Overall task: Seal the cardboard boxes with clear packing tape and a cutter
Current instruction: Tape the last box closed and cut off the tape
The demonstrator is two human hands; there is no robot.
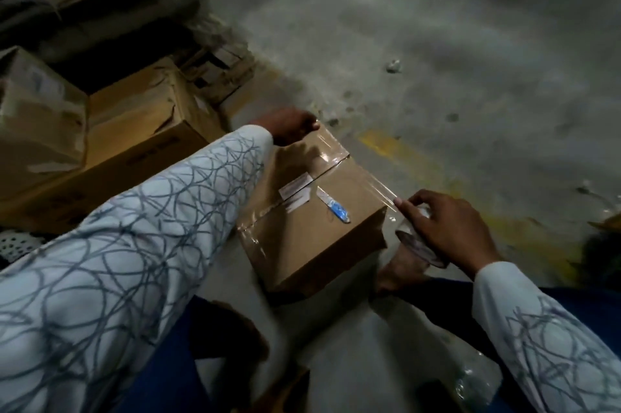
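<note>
Left grip (pixel 292 127): I see it clamped on the far edge of the cardboard box (pixel 319 221). The thumb lies on top, on the stuck-down end of the tape strip (pixel 376 185). The other fingers go over the edge, out of my sight.

Right grip (pixel 450 227): curled round the tape roll (pixel 418 246) and holding it just off the box's near right corner. The thumb tip is at the point where the strip leaves the roll.

Tape strip: clear and pulled taut. It runs from under the left grip's thumb, across the top of the box, to the roll in the right grip.

Cardboard box: on the floor (pixel 437 59) between the two grips, flaps down, with a white label over the centre seam.

Cutter (pixel 337 209): blue-handled, lying loose on the box top. It is nearer the right grip than the left, and neither grip touches it.

Bare foot (pixel 400 271): on the floor directly below the right grip and the roll (blurred, so I can't make out more).

Other boxes (pixel 134 130): stacked to the left of the left grip's sleeve, well apart from the roll.

Yellow line (pixel 420 170): painted on the floor beyond the right grip.
</note>
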